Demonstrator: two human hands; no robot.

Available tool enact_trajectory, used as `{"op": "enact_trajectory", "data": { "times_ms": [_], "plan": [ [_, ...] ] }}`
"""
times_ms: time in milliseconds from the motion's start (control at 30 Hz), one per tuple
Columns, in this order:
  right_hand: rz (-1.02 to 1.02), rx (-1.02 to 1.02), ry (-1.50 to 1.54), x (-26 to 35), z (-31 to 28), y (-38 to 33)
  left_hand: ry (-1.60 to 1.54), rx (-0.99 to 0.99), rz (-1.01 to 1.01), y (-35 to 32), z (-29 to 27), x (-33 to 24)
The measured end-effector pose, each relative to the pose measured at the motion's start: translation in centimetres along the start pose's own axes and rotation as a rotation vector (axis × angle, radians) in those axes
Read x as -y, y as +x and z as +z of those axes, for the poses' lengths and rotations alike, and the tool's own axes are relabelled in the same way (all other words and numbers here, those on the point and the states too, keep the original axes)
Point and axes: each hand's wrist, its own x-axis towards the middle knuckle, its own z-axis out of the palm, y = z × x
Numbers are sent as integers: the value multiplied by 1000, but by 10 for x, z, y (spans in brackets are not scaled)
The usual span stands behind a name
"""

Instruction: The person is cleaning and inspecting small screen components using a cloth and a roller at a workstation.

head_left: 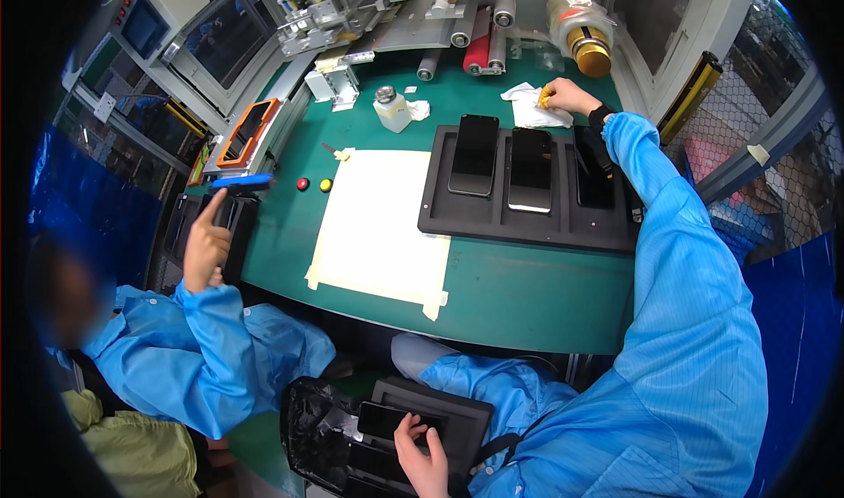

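My right hand [573,99], with yellow finger cots on its fingertips, pinches a crumpled white wipe [532,109] lying on the green bench. Just nearer than the wipe sits a black tray [440,208]. Its slots hold a dark phone [475,155] at left, a second phone [530,171] in the middle and a third phone [593,168] at right, partly covered by my sleeve. Low in the view, my left hand [424,459] has its fingers apart over another dark phone [387,421] on a lower black tray [466,410]. Whether the fingertips touch that phone, I cannot tell.
A co-worker's hand [207,245] points up near a blue bar-shaped object [242,181] at left. A white sheet [378,225] is taped to the bench beside red and yellow buttons [303,184]. Farther back stand a dispenser bottle [391,111] and machine rollers [477,45].
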Motion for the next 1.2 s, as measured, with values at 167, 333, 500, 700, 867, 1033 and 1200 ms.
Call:
{"op": "enact_trajectory", "data": {
  "times_ms": [167,333,500,700,867,1033,1200],
  "plan": [
    [53,-86,143,-9,-15,2,-10,1,4,3,1,-6],
    [61,-161,692,36,-29,-24,37,61,107,9,-10,-30],
    [7,55,1086,99,-52,-125,175,236,534,52,1,-98],
    [80,451,1390,187,9,-256,-105,289,760,100,64,-145],
    [87,515,1361,192,33,-305,-337,425,508,87,92,-131],
    [107,532,1424,193,41,-324,-374,336,467,75,97,-133],
    [211,557,1672,191,51,-327,-309,115,762,76,106,-137]
  ]
}}
